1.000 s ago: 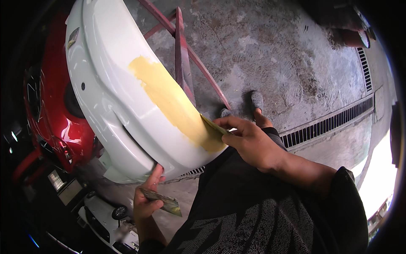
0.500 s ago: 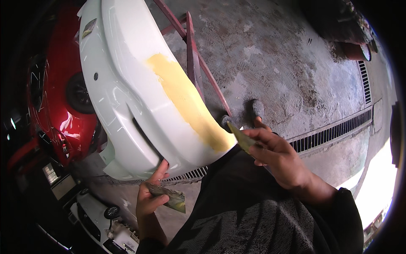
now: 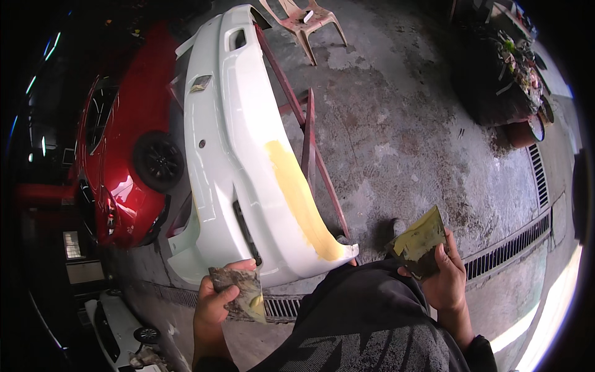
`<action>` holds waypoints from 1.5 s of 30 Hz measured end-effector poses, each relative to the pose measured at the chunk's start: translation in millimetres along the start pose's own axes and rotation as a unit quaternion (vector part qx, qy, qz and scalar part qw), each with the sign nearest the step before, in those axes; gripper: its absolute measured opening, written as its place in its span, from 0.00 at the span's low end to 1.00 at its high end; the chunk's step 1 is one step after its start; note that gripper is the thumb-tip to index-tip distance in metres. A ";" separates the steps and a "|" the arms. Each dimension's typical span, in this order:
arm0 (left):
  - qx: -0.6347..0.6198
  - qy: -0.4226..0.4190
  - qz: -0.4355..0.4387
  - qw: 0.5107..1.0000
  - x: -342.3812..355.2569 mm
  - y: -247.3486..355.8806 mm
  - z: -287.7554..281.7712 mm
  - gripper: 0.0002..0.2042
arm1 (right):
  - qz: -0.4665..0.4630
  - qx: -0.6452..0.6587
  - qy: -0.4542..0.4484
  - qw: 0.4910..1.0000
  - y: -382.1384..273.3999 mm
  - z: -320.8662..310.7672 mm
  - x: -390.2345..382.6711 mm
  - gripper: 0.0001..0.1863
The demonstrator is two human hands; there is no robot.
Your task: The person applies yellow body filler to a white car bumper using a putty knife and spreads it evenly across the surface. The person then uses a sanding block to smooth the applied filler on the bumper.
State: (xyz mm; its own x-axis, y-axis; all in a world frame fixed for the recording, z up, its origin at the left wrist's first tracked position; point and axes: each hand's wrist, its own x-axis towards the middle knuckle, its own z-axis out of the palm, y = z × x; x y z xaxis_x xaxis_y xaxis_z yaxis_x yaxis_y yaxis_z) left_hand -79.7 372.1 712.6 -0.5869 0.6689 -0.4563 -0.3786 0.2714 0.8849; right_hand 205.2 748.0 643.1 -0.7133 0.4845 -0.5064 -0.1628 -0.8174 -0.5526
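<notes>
Seemingly between spreading strokes, the left grip (image 3: 214, 304) at seven o'clock pinches one spreader (image 3: 246, 290), right grip (image 3: 451, 279) at four a second spreader (image 3: 421, 243); the yellow patch (image 3: 300, 204) calls for level contact.

The upper edge cuts off a far chair (image 3: 320, 22); at right, a smeared sheet (image 3: 424, 243) partly hides a shoe (image 3: 397, 224); near left, a white car (image 3: 127, 332) is cropped.

Glare bleaches the lower right while the bumper (image 3: 248, 118) gleams against dimness leftward.
</notes>
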 end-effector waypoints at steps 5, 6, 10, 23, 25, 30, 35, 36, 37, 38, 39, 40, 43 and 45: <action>-0.201 0.101 0.039 0.974 34.5 -18.7 138.4 0.22 | -0.099 -0.213 -0.146 0.961 -35.8 -15.3 -5.3 0.27; -0.238 0.097 0.022 0.966 53.3 -27.2 177.9 0.22 | -0.242 -0.316 -0.200 0.895 -49.1 -17.3 1.9 0.28; -0.510 -0.071 -0.068 0.855 114.7 -43.3 327.6 0.26 | -0.522 -0.504 -0.324 0.607 -137.9 -40.4 10.7 0.35; -0.341 -0.115 0.053 0.931 219.2 38.5 526.2 0.17 | -0.606 -0.630 -0.246 0.418 -289.3 -160.2 81.3 0.34; -0.344 -0.111 0.067 0.930 246.2 51.0 527.8 0.18 | -0.588 -0.632 -0.243 0.441 -308.2 -157.8 108.2 0.33; -0.375 -0.136 0.097 0.912 339.1 89.0 495.2 0.18 | -0.379 -0.791 -0.139 0.459 -348.7 -175.1 226.0 0.39; -0.389 -0.011 0.128 0.912 484.1 140.5 427.0 0.16 | -0.307 -0.690 -0.073 0.652 -354.9 -160.5 354.7 0.45; -0.401 0.005 0.121 0.908 503.6 143.5 401.9 0.16 | -0.235 -0.606 -0.057 0.758 -350.3 -152.7 380.8 0.45; -0.402 0.033 0.115 0.908 530.3 156.4 379.5 0.16 | -0.154 -0.512 -0.033 0.844 -352.3 -143.0 408.1 0.44; -0.401 0.057 0.103 0.908 554.0 168.6 360.8 0.17 | -0.065 -0.405 0.000 0.912 -358.7 -125.3 430.0 0.44; -0.400 0.082 0.090 0.908 575.9 181.5 342.7 0.17 | -0.023 -0.333 0.003 0.943 -369.6 -108.3 454.6 0.42; -0.396 0.093 0.097 0.908 595.3 195.2 323.9 0.17 | 0.006 -0.282 -0.014 0.959 -380.0 -91.2 477.2 0.42; -0.375 0.127 0.127 0.910 653.3 250.1 276.2 0.17 | 0.061 -0.151 -0.032 0.986 -409.4 -35.6 538.7 0.41; -0.358 0.136 0.148 0.912 690.0 287.6 249.7 0.18 | 0.069 -0.055 -0.101 0.991 -435.3 13.6 582.3 0.40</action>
State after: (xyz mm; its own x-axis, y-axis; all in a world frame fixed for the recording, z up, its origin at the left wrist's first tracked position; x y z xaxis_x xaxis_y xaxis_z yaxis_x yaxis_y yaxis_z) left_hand -414.8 1084.5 675.8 -0.8579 0.4168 -0.3005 -0.4884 -0.4797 0.7289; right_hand -148.5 1381.6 597.7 -0.8477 0.2892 -0.4447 0.0125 -0.8273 -0.5617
